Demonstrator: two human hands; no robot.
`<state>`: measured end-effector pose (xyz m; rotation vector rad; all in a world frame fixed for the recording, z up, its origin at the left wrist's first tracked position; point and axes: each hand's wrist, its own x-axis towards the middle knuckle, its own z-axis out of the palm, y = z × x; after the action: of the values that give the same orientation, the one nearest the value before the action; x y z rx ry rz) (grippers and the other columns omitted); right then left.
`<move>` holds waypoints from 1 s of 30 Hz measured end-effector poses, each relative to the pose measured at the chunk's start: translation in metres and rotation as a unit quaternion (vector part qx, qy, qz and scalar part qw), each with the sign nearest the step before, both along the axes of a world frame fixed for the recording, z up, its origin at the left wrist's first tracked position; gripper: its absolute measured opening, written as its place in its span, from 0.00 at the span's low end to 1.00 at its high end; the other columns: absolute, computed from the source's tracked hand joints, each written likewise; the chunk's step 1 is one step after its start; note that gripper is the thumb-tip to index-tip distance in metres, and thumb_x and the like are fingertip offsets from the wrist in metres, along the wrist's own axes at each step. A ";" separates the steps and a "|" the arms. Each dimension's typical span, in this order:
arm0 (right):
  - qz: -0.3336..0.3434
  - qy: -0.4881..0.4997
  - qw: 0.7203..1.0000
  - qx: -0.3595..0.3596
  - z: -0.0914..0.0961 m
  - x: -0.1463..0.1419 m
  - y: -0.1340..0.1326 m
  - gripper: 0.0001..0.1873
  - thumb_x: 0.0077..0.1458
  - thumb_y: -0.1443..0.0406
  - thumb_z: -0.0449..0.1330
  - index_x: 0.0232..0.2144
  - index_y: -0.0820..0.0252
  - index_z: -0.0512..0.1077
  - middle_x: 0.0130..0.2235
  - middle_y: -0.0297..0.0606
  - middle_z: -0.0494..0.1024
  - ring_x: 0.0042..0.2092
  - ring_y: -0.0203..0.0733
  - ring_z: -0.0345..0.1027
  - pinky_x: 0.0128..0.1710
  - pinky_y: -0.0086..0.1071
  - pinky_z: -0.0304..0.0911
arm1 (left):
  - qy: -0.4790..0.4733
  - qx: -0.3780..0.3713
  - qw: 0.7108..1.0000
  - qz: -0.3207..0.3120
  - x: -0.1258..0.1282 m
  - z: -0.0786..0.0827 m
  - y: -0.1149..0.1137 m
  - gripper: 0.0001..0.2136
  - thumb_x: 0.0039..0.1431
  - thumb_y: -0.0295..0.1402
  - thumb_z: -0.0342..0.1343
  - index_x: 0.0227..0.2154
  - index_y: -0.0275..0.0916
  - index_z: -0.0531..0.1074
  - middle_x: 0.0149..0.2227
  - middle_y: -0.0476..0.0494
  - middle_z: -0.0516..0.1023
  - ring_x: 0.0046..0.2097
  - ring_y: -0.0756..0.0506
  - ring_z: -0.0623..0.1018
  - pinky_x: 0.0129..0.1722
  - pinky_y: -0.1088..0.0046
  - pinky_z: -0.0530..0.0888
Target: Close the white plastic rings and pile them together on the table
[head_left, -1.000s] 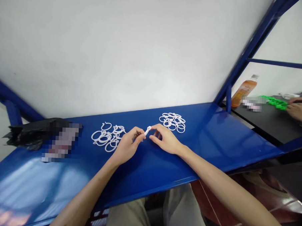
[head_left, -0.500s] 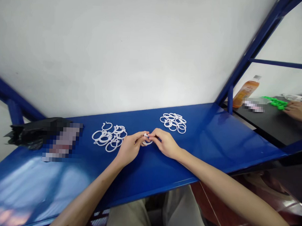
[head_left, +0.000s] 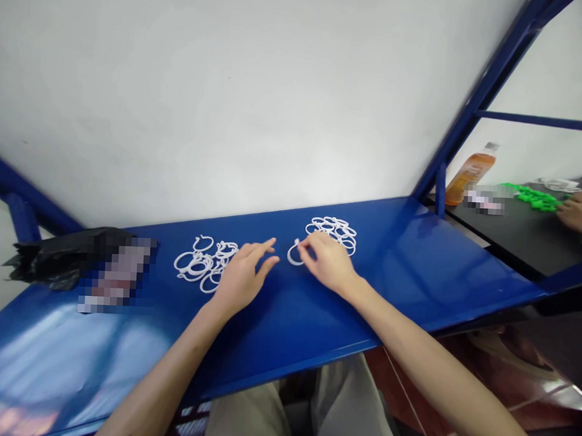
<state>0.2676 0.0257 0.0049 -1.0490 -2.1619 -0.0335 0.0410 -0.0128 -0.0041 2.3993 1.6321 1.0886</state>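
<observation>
The right hand [head_left: 330, 261] has one white ring [head_left: 293, 263] in its grip; the left hand's [head_left: 243, 274] grip is parted. Two ring piles [head_left: 200, 264] lie on one counter [head_left: 276, 333].

smooth white plastic-looking rings [head_left: 199, 265], glossy blue table [head_left: 276, 326], crinkled shiny black plastic bag [head_left: 52, 259] near its back left corner, matt white wall [head_left: 277, 102]

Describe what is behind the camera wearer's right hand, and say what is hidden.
Behind the right hand lies a cluster of white rings on the blue table. The hand covers part of the cluster's near side, so the rings there cannot be counted.
</observation>
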 end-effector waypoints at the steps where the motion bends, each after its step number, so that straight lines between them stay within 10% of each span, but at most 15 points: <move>1: -0.069 -0.002 0.998 0.000 0.003 0.010 0.006 0.07 0.64 0.65 0.55 0.34 0.58 0.71 0.37 0.41 0.77 0.40 0.43 0.71 0.38 0.32 0.63 | 0.031 0.023 0.999 0.029 -0.005 0.002 0.001 0.18 0.68 0.41 0.49 0.55 0.40 0.72 0.46 0.40 0.81 0.49 0.40 0.77 0.54 0.57 0.72; 5: -0.240 -0.013 0.968 -0.066 0.009 0.053 0.029 0.06 0.61 0.65 0.57 0.34 0.59 0.73 0.35 0.41 0.78 0.37 0.44 0.71 0.36 0.32 0.61 | 0.157 0.012 0.977 0.141 -0.023 0.005 0.003 0.18 0.67 0.39 0.48 0.51 0.34 0.74 0.47 0.34 0.78 0.51 0.34 0.74 0.53 0.54 0.70; 11: -0.262 -0.015 0.948 -0.180 0.005 0.066 0.038 0.06 0.59 0.62 0.59 0.35 0.58 0.75 0.36 0.39 0.80 0.35 0.41 0.73 0.35 0.30 0.60 | 0.247 -0.042 0.945 0.209 -0.025 0.003 -0.002 0.19 0.64 0.39 0.49 0.51 0.34 0.74 0.47 0.32 0.75 0.51 0.32 0.72 0.51 0.55 0.69; 30: -0.292 -0.028 0.941 -0.168 0.006 0.061 0.034 0.14 0.62 0.60 0.55 0.38 0.61 0.79 0.40 0.48 0.82 0.41 0.48 0.76 0.39 0.34 0.66 | 0.162 -0.016 0.977 0.136 -0.020 0.005 -0.002 0.14 0.63 0.31 0.45 0.47 0.38 0.73 0.42 0.37 0.81 0.47 0.34 0.75 0.46 0.55 0.66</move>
<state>0.3283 0.0599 0.0113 -1.8797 -1.8648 0.0322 0.0208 -0.0146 0.0006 2.4902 2.1110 0.7118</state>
